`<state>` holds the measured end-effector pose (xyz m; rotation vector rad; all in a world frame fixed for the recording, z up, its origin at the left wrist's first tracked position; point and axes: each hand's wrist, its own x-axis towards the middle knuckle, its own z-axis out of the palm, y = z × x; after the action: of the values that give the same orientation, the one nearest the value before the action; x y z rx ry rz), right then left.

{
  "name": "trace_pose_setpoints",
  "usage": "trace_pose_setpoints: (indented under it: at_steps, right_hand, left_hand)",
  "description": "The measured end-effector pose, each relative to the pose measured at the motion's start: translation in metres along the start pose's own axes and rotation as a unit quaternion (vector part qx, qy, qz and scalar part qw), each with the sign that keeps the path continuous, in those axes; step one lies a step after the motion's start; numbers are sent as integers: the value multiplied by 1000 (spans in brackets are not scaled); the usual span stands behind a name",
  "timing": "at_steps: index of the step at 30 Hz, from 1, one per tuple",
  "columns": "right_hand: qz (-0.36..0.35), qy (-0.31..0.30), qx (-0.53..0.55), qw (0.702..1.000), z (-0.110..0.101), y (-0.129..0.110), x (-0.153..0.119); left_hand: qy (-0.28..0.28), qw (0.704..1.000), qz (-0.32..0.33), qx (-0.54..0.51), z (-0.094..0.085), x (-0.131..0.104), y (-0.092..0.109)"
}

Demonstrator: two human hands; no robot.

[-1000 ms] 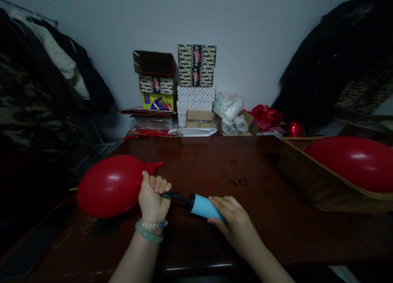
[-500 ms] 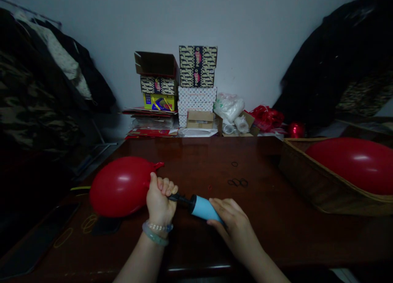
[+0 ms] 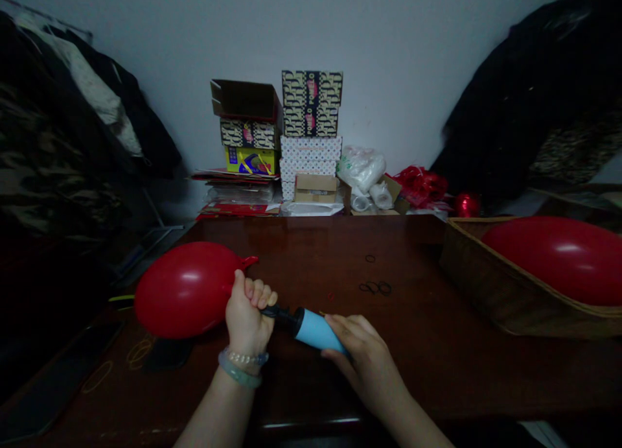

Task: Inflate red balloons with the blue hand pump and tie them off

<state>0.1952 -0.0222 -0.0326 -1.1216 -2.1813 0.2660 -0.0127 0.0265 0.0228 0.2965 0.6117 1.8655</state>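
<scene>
My left hand point(image 3: 250, 305) is a fist around the black end of a light-blue balloon pump point(image 3: 315, 330). A large, inflated red balloon point(image 3: 187, 292) lies against its left side, narrowing toward the fist; the join is hidden by my fingers. A small red tail sticks out at the balloon's upper right. My right hand point(image 3: 367, 354) is wrapped around the far end of the pump's blue barrel, which slants down to the right. Both hands are just above the dark brown table point(image 3: 315, 253).
A wicker basket point(image 3: 486, 292) holding another red balloon point(image 3: 558, 260) stands at right. Black bands point(image 3: 375, 288) lie mid-table; yellowish rubber bands point(image 3: 139, 354) and a dark flat object point(image 3: 168, 356) lie at left. Stacked boxes point(image 3: 311, 104) line the wall, clothes point(image 3: 102, 104) hang alongside.
Both hands, the pump and the balloon have shifted slightly left, and the view has moved a little too. The balloon looks marginally larger. Both grips are kept.
</scene>
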Motion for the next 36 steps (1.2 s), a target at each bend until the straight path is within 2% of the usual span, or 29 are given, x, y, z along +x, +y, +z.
trace_pose_setpoints:
  at_steps: [6,10,22,27,31,36]
  right_hand:
    - [-12,3,0,1000,-11,13,2]
    - [-15,9,-3,1000,-14,15,2]
    - [-21,32,-22,999,0,0,-1]
    - [-10,27,-27,999,6,1,-2]
    - [-17,16,-19,1000,2,8,-1]
    - [-33,20,-13,999,-8,18,1]
  left_hand:
    - [10,999,33,-8,-3,9,9]
    - [14,999,28,-14,-1,8,7]
    - [6,1000,-10,-7,-1,-4,-12]
    - [0,1000,4,8,0,-6,-16]
    - [10,1000,5,1,1,-3,-11]
    - [21,999,30,-9,-7,14,5]
